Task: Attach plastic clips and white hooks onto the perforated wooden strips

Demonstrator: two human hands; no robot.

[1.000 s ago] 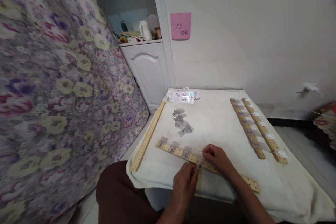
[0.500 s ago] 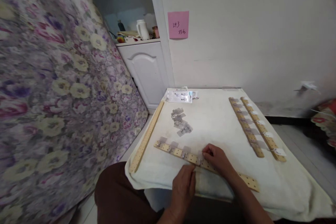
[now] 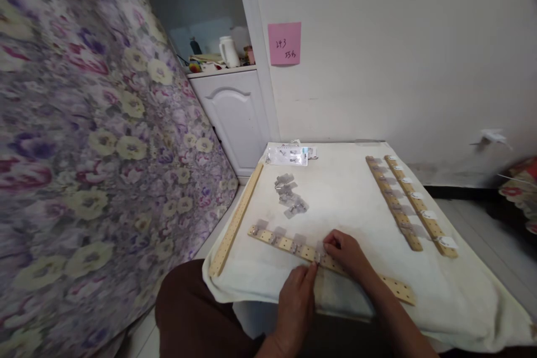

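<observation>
A perforated wooden strip [image 3: 285, 244] lies across the near part of the white-covered table [image 3: 348, 190]. Several small clear clips sit along the strip's left half. My left hand [image 3: 297, 297] is at the strip's near edge, its fingertips pinched at a small metal clip [image 3: 318, 259]. My right hand [image 3: 348, 254] rests on the strip just right of that clip, fingers curled and pressing down. A loose pile of clear clips [image 3: 291, 196] lies beyond the strip.
Another wooden strip [image 3: 235, 219] lies along the table's left edge and two clip-fitted strips [image 3: 409, 207] at the right. A clear packet [image 3: 289, 155] lies at the back. A flowered mattress [image 3: 84, 140] stands left, a white cabinet [image 3: 232, 114] behind, a pink note [image 3: 284, 43] on the wall.
My left hand has edged back up to the clip on the strip. My right hand has stayed in place. The view has shifted slightly.
</observation>
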